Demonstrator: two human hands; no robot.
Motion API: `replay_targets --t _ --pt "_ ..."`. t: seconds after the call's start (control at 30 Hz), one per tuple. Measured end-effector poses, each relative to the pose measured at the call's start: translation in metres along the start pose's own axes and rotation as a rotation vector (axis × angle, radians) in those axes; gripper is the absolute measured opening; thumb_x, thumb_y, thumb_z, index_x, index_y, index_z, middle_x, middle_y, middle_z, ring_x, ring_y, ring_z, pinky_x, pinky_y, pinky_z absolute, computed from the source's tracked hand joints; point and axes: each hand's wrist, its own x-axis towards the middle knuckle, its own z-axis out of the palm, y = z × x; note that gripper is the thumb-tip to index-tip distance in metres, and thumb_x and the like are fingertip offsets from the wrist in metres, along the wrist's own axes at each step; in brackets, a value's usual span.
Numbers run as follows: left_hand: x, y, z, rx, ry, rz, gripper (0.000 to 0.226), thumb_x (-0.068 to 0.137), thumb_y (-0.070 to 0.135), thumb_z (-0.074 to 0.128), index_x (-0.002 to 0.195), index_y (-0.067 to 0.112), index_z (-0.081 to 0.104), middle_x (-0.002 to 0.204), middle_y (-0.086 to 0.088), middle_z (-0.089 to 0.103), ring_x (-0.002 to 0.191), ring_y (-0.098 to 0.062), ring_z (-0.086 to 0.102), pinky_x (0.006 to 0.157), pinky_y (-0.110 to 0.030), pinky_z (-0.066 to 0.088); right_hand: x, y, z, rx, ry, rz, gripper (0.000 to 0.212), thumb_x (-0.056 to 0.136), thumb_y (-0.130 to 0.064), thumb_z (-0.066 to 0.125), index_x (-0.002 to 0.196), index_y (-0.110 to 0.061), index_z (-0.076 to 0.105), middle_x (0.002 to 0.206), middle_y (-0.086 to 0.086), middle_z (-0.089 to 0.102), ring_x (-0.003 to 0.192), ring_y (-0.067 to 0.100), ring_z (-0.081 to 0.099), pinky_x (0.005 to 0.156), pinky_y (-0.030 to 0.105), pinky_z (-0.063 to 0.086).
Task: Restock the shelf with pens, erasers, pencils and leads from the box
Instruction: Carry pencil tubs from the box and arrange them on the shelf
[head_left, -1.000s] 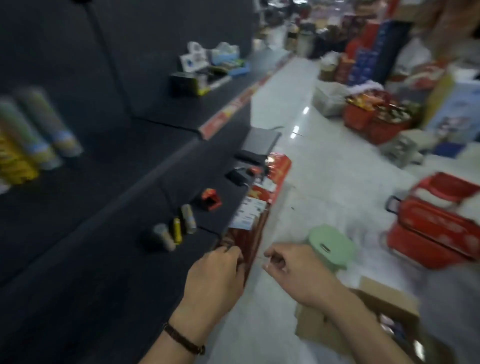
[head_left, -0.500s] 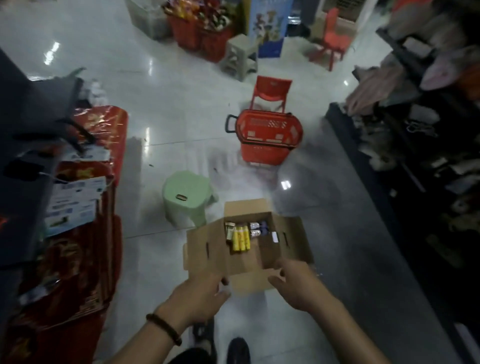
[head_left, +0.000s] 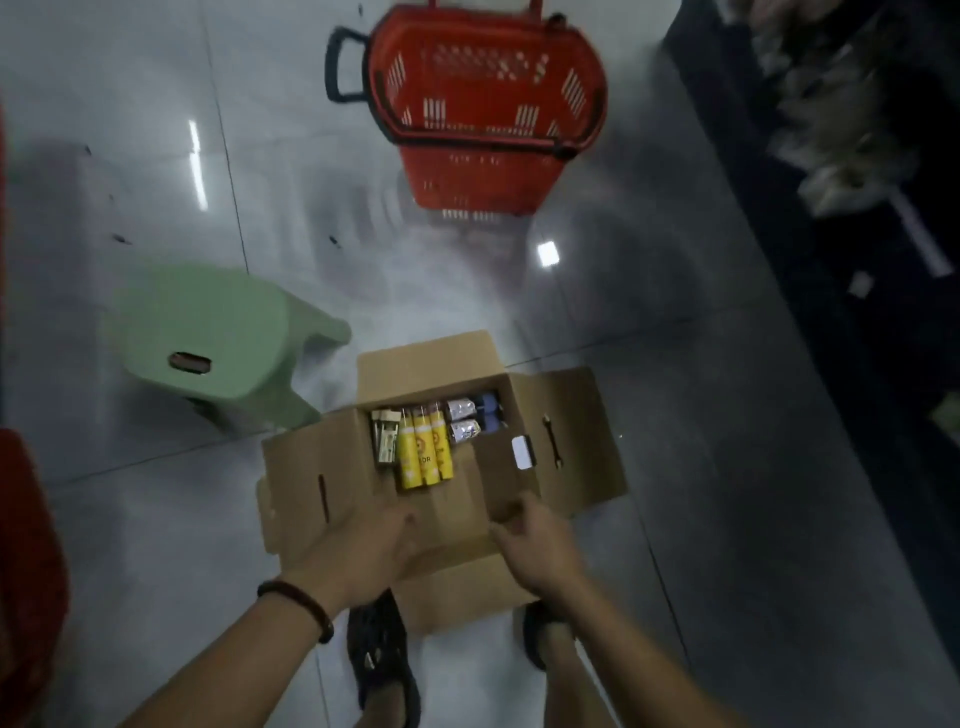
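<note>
An open cardboard box (head_left: 576, 415) sits on the tiled floor right in front of my feet. Inside it lie three yellow tubes (head_left: 423, 457) side by side. A cream pack (head_left: 384, 439) is to their left, and silver foil packs (head_left: 462, 421) and blue items (head_left: 488, 413) to their right. My left hand (head_left: 363, 551) lies over the box's near flap with its fingers stretched forward. My right hand (head_left: 535, 545) is at the near corner of an inner flap, fingers loosely curled, holding nothing that I can see.
A pale green plastic stool (head_left: 208, 343) stands left of the box. A red shopping basket (head_left: 483, 109) with a black handle sits farther out. A dark shelf with blurred goods (head_left: 857, 208) runs along the right. Red packaging (head_left: 26, 545) is at the left edge.
My view has turned from the shelf down to the floor and closed in on the box. Both hands have dropped from the shelf edge to the box's near flaps.
</note>
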Motion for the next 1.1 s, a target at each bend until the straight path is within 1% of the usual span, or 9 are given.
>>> replay_targets --t 0.07,0.17,0.37,0.43,0.57,0.67,0.77,0.93,1.1 --pt "0.078 -0.023 0.013 0.016 0.061 -0.017 0.026 0.105 0.022 0.059 0.131 0.024 0.06 0.132 -0.002 0.06 0.117 -0.025 0.063 0.096 -0.03 0.051 0.087 0.014 0.021 0.027 -0.054 0.022 0.049 0.098 -0.035 0.069 0.141 -0.016 0.057 0.135 0.003 0.067 0.119 0.024 0.065 0.091 0.032 0.051" --pt "0.185 -0.051 0.029 0.104 0.142 -0.016 0.031 0.102 0.022 0.062 0.132 0.027 0.057 0.132 -0.002 0.053 0.123 -0.026 0.058 0.102 -0.041 0.051 0.213 0.03 0.051 -0.016 -0.129 -0.014 0.058 0.101 -0.032 0.067 0.152 -0.016 0.047 0.146 0.01 0.061 0.13 0.031 0.06 0.101 0.037 0.051" --pt "0.336 -0.084 0.071 0.229 0.266 0.05 0.053 0.094 0.009 0.065 0.145 0.012 0.051 0.14 -0.015 0.054 0.129 -0.04 0.052 0.108 -0.047 0.044 0.377 0.044 0.108 -0.07 -0.067 -0.061 0.062 0.103 -0.034 0.056 0.159 -0.034 0.03 0.144 0.022 0.047 0.127 0.045 0.057 0.11 0.05 0.048" --pt "0.368 -0.091 0.083 0.272 0.258 0.077 0.061 0.089 -0.001 0.062 0.148 0.011 0.05 0.142 -0.015 0.054 0.128 -0.042 0.052 0.107 -0.05 0.046 0.401 0.059 0.123 -0.003 -0.015 -0.045 0.049 0.105 -0.037 0.05 0.151 -0.039 0.031 0.134 0.023 0.056 0.119 0.047 0.06 0.105 0.052 0.051" --pt "0.408 -0.101 0.086 0.361 0.275 0.138 0.069 0.086 -0.002 0.058 0.152 0.013 0.046 0.146 -0.015 0.057 0.131 -0.042 0.055 0.105 -0.051 0.05 0.407 0.093 0.152 0.14 0.053 -0.007 0.035 0.106 -0.042 0.047 0.139 -0.032 0.038 0.113 0.02 0.066 0.103 0.041 0.066 0.09 0.045 0.055" --pt "0.427 -0.1 0.096 0.44 0.354 0.174 0.057 0.092 0.009 0.058 0.148 0.016 0.049 0.139 -0.014 0.059 0.122 -0.041 0.059 0.093 -0.052 0.056 0.394 0.111 0.164 0.181 0.093 -0.03 0.03 0.107 -0.027 0.051 0.136 -0.019 0.046 0.104 0.008 0.062 0.097 0.031 0.064 0.085 0.037 0.051" --pt "0.448 -0.094 0.116 0.588 0.41 0.127 0.049 0.093 0.024 0.067 0.139 0.015 0.052 0.127 -0.014 0.057 0.115 -0.039 0.059 0.082 -0.049 0.054 0.393 0.114 0.169 0.204 0.125 0.003 0.028 0.108 -0.027 0.046 0.136 -0.027 0.045 0.108 0.004 0.059 0.107 0.028 0.064 0.094 0.04 0.049" --pt "0.471 -0.091 0.147 0.71 0.423 0.01 0.062 0.089 0.051 0.071 0.133 0.013 0.049 0.127 -0.014 0.059 0.119 -0.037 0.056 0.101 -0.047 0.043 0.373 0.119 0.17 0.322 0.194 0.063 0.012 0.105 -0.025 0.053 0.113 -0.023 0.044 0.101 0.002 0.063 0.091 0.025 0.061 0.081 0.037 0.046" --pt "0.448 -0.083 0.152 0.499 0.445 -0.056 0.068 0.084 0.042 0.066 0.137 0.003 0.046 0.126 -0.02 0.062 0.115 -0.04 0.059 0.096 -0.046 0.042 0.325 0.128 0.169 0.579 0.21 0.163 0.042 0.081 -0.021 0.086 0.1 -0.03 0.05 0.104 0.003 0.075 0.091 0.023 0.075 0.087 0.047 0.062"
